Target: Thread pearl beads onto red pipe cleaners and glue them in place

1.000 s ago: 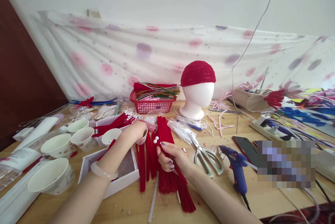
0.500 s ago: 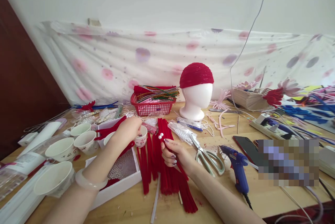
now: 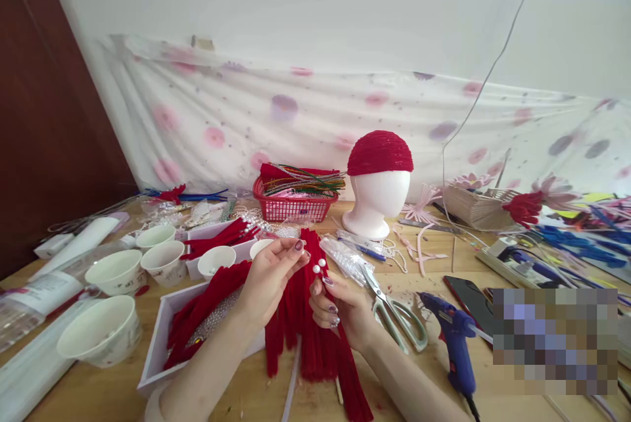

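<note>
My left hand (image 3: 273, 271) is raised over the red pipe cleaners, thumb and forefinger pinched on a small white pearl bead (image 3: 302, 245). Just beside it, my right hand (image 3: 342, 307) is closed, with two white pearl beads (image 3: 319, 266) standing out above its fingertips; whatever carries them is mostly hidden in the grip. Beneath both hands lies a thick bundle of red pipe cleaners (image 3: 313, 350). A white paper cup (image 3: 259, 248) is partly covered by my left hand. The white box (image 3: 152, 353) with more red pipe cleaners and silvery beads sits by my left forearm.
A foam head (image 3: 379, 202) wrapped in red stands behind, near a red basket (image 3: 296, 208). Scissors (image 3: 394, 310), a blue glue gun (image 3: 451, 333) and a phone (image 3: 468, 300) lie on the right. Several paper cups (image 3: 116, 271) stand on the left.
My left hand has come back from the paper cup toward my right hand, now with a pearl bead between its fingertips. My right hand still holds the two beads. The view has shifted slightly.
</note>
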Action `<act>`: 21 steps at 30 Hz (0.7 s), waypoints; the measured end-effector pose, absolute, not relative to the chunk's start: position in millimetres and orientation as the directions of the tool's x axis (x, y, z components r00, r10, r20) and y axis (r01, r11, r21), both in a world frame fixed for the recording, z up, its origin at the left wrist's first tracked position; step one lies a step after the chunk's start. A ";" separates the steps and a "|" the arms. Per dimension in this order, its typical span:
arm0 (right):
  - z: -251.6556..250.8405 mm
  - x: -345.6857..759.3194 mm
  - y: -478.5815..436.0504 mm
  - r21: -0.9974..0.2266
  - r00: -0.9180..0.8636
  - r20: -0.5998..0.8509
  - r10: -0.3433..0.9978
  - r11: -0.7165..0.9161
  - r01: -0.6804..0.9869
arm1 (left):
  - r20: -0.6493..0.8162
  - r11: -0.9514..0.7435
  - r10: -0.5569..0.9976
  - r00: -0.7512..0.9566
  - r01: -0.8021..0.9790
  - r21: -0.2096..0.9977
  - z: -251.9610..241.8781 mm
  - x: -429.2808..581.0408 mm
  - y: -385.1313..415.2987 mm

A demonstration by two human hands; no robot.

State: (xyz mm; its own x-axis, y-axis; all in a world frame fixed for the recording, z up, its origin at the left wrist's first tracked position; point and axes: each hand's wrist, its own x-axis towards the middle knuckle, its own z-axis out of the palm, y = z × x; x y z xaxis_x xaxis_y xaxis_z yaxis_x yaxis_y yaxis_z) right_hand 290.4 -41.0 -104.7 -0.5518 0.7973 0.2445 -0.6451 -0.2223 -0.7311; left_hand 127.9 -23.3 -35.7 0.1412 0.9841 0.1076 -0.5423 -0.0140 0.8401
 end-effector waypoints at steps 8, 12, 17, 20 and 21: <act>-105.6 290.9 -45.3 -0.779 -0.554 0.217 0.803 -0.199 -0.594 | 0.040 0.191 0.960 0.276 -0.754 0.629 -54.5 123.9 -24.8; -104.1 290.1 -45.6 -0.789 -0.557 0.212 0.803 -0.196 -0.583 | 0.023 0.254 0.947 0.322 -0.788 0.561 -62.1 122.4 -21.5; -105.8 290.2 -44.5 -0.796 -0.558 0.206 0.804 -0.194 -0.573 | 0.009 0.286 0.938 0.345 -0.793 0.537 -65.3 123.5 -21.6; -106.6 289.6 -44.9 -0.798 -0.542 0.203 0.815 -0.184 -0.575 | 0.000 0.292 0.938 0.348 -0.789 0.541 -67.3 124.7 -22.1; -106.5 289.0 -45.1 -0.798 -0.535 0.203 0.820 -0.178 -0.575 | -0.001 0.292 0.938 0.347 -0.789 0.541 -67.9 125.2 -22.1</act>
State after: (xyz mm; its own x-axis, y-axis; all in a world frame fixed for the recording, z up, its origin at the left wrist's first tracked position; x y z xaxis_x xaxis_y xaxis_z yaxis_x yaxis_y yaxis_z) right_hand 289.0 -45.1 -106.5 -0.5352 0.8200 0.2027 -0.5752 -0.1781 -0.7984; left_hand 125.2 -22.1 -67.9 0.3471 0.9378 -0.0009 -0.7886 0.2924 0.5409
